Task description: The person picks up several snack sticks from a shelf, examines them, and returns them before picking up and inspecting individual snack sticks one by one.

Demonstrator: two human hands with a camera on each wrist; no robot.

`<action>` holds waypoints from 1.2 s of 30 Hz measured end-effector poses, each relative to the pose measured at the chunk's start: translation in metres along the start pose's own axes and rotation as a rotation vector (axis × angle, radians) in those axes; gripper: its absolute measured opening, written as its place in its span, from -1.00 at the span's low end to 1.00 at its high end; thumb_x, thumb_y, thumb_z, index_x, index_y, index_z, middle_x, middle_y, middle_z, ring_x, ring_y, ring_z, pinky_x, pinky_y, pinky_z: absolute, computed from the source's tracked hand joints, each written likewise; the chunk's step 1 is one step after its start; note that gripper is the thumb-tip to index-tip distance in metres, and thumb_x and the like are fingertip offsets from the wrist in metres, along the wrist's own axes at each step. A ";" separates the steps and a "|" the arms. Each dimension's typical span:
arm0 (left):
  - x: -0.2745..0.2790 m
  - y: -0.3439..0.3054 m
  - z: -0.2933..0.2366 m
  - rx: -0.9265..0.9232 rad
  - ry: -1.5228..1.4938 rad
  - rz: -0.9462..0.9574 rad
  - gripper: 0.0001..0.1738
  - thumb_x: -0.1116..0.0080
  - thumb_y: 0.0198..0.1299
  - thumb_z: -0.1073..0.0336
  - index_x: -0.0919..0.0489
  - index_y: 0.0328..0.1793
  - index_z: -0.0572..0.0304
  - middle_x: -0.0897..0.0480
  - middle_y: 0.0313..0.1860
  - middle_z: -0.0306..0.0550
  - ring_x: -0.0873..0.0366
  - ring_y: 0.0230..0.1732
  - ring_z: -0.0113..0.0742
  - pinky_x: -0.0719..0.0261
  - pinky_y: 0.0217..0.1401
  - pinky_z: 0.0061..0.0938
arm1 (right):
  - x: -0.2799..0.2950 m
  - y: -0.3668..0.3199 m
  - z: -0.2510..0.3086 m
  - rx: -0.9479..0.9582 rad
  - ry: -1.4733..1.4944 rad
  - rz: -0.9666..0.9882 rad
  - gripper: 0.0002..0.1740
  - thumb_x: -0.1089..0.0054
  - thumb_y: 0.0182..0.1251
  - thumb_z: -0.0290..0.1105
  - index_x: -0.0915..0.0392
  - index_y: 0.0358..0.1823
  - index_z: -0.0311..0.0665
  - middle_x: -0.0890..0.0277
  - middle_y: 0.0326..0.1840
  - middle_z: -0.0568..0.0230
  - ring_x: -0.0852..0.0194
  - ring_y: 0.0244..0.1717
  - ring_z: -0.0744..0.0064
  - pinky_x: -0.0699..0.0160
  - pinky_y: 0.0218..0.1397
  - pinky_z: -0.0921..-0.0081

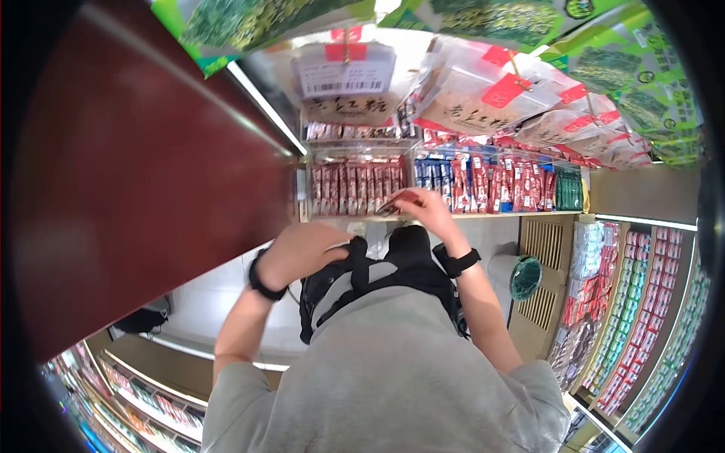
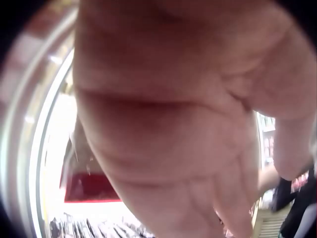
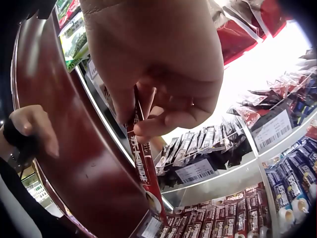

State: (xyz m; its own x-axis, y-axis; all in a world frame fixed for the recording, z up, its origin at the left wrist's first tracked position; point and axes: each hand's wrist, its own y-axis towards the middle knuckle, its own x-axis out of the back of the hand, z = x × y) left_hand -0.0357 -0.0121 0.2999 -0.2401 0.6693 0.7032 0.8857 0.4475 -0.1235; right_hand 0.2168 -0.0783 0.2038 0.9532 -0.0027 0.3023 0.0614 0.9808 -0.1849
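Observation:
My right hand [image 1: 430, 213] pinches a dark red coffee stick packet [image 3: 143, 166] between thumb and fingers. The packet has pale lettering and a cup picture, and it hangs slanted over the front of a clear bin. Rows of matching dark red packets [image 3: 218, 215] fill that bin, just beyond the hand in the head view. My left hand [image 1: 306, 248] is held in front of my body, left of the right hand, with fingers extended and nothing in it. Its palm [image 2: 168, 144] fills most of the left wrist view.
Blue packets [image 1: 432, 175] and green packets [image 1: 568, 190] stand in bins farther right. Bags with red labels [image 1: 483, 94] hang above, below green seaweed packs [image 1: 491, 19]. A dark red panel [image 1: 143, 174] borders the left. A lined waste bin [image 1: 525, 277] stands on the right.

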 end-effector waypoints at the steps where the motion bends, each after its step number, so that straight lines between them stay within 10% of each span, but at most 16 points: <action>1: 0.015 -0.021 -0.007 -0.017 -0.073 0.073 -0.67 -0.05 0.01 0.21 -0.50 -0.07 0.10 -0.55 -0.42 0.01 -0.49 -0.31 -0.04 -0.42 -0.27 -0.31 | 0.002 0.000 -0.001 -0.014 -0.003 -0.001 -0.78 -0.14 0.07 -0.38 -0.51 -0.28 -0.36 -0.53 -0.50 0.18 -0.50 -0.48 0.48 -0.41 -0.39 0.60; 7: -0.012 -0.132 0.018 0.434 -0.191 0.244 -0.61 0.05 0.15 0.06 -0.50 -0.10 0.23 -0.60 -0.36 -0.07 -0.55 -0.33 -0.15 -0.48 -0.25 -0.43 | 0.002 0.002 -0.012 -0.129 -0.098 0.041 -0.71 -0.19 0.03 -0.33 -0.51 -0.23 -0.35 -0.53 -0.45 0.15 -0.49 -0.47 0.45 -0.40 -0.39 0.59; 9: -0.065 -0.165 0.037 1.144 -0.490 0.317 -0.44 0.25 0.20 -0.14 -0.47 -0.04 0.21 -0.60 -0.35 -0.12 -0.56 -0.40 -0.24 -0.48 -0.28 -0.41 | 0.001 0.002 -0.014 -0.147 -0.138 0.038 -0.72 -0.17 0.04 -0.35 -0.50 -0.22 -0.35 -0.54 -0.44 0.17 -0.50 -0.46 0.47 -0.40 -0.38 0.60; 12: -0.141 -0.197 0.042 1.452 -1.332 0.188 -0.27 0.38 0.13 -0.30 -0.34 0.08 0.20 -0.54 -0.21 0.02 -0.53 -0.24 -0.28 -0.53 -0.27 -0.35 | -0.001 0.005 -0.020 -0.143 -0.083 0.053 -0.74 -0.13 0.07 -0.39 -0.51 -0.22 -0.36 -0.55 -0.44 0.20 -0.52 -0.44 0.50 -0.41 -0.36 0.62; 19: -0.139 -0.143 -0.016 1.255 -1.775 -0.433 -0.32 0.42 0.14 -0.30 -0.37 0.12 0.01 -0.47 0.01 -0.07 -0.41 0.01 -0.17 -0.39 0.02 -0.25 | -0.004 0.001 -0.012 -0.159 -0.083 0.070 -0.78 -0.11 0.09 -0.42 -0.51 -0.22 -0.35 -0.53 -0.49 0.24 -0.48 -0.47 0.57 -0.38 -0.41 0.65; 24: -0.154 -0.144 0.007 1.039 -1.842 -0.365 -0.34 0.40 0.14 -0.29 -0.42 0.06 0.02 -0.45 0.06 -0.10 -0.37 0.06 -0.18 -0.35 0.06 -0.24 | -0.004 0.001 -0.027 -0.155 -0.097 0.074 -0.77 -0.13 0.08 -0.41 -0.51 -0.23 -0.36 -0.52 -0.51 0.24 -0.42 -0.54 0.59 -0.36 -0.44 0.64; 26: -0.165 -0.146 0.026 1.337 -2.053 -0.245 -0.39 0.33 0.15 -0.25 -0.40 0.08 0.00 -0.42 0.08 -0.09 -0.35 0.08 -0.17 -0.33 0.08 -0.21 | -0.004 0.002 -0.028 -0.157 -0.082 0.061 -0.76 -0.14 0.07 -0.41 -0.50 -0.24 -0.37 -0.52 -0.51 0.25 -0.41 -0.54 0.60 -0.36 -0.45 0.64; 36: -0.132 -0.175 0.015 1.615 -1.999 -0.176 -0.45 -0.06 0.01 -0.07 -0.37 0.03 0.11 -0.45 -0.10 0.04 -0.43 -0.15 -0.08 -0.46 -0.13 -0.16 | -0.001 -0.001 -0.027 -0.177 -0.079 0.089 -0.76 -0.11 0.09 -0.44 -0.50 -0.19 -0.34 -0.52 -0.48 0.30 -0.37 -0.52 0.65 -0.36 -0.44 0.69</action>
State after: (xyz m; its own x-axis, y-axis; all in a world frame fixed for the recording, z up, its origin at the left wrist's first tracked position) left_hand -0.1650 -0.1702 0.2184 -0.9324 -0.2981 -0.2045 0.2705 -0.2000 -0.9417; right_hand 0.2241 -0.0847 0.1783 0.9316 0.1041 0.3482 0.0358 0.9272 -0.3729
